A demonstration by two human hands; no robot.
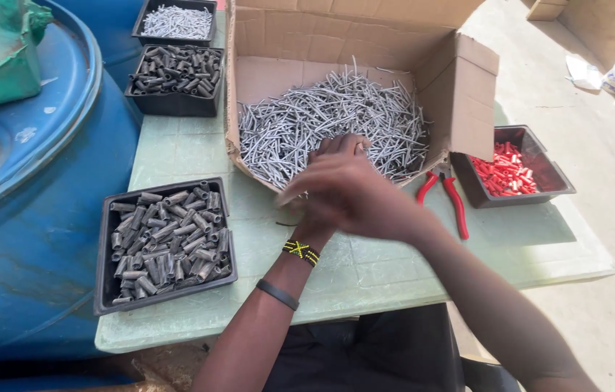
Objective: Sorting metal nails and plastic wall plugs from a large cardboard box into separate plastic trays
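— Where are the hands?

— Both meet at the torn front edge of the cardboard box (365, 43) of bent grey wire pins (329, 120). The right hand (354, 192) crosses over the left hand (336, 149), blurred; neither grip can be made out.

— Best approach?

— Probably lifting few pins at once, keeping clear of the red-handled pliers (447, 196) on the green surface (177, 152).
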